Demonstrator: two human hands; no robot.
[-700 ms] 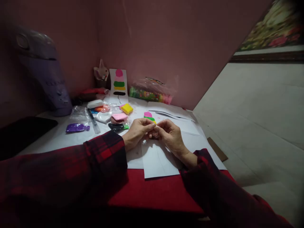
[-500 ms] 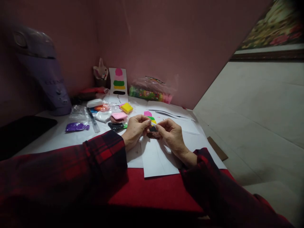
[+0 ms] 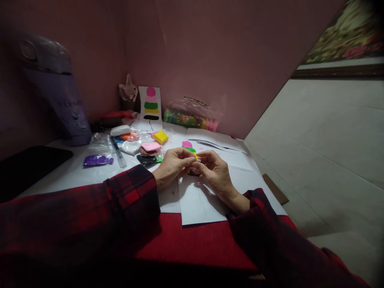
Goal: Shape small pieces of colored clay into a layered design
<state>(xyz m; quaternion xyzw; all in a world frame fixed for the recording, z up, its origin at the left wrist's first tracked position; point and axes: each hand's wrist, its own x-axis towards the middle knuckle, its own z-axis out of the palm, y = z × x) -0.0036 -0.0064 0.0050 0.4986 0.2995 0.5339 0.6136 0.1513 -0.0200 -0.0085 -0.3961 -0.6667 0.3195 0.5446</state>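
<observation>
Both hands meet over the white paper sheet (image 3: 201,200) on the desk (image 3: 75,174). Left hand (image 3: 172,165) and right hand (image 3: 214,170) have fingertips pressed together, pinching a small piece of clay (image 3: 197,159) between them. It looks pale or yellowish, though the light is too dim to be sure of the colour. A dark brown clay lump (image 3: 194,172) sits just under the fingers, partly hidden by the right hand. Both sets of fingers are closed in a pinch grip on the small piece.

Just beyond the fingertips: the pink, green and yellow clay stack (image 3: 188,147) on the paper. To the left of the fingers: pink clay block (image 3: 151,147), yellow clay block (image 3: 160,137), black clay piece (image 3: 147,160), purple clay packet (image 3: 97,161). Further back, a reference card (image 3: 150,107) stands against the wall.

To work the piece well: light, even pressure from both thumbs, small rolling turns, hands kept low over the paper so a dropped bit lands clean.

Against 0.5 s ago: the hands have dropped and closed in, so the brown lump is now mostly covered, and the 2 sets of fingertips are touching rather than slightly apart.
</observation>
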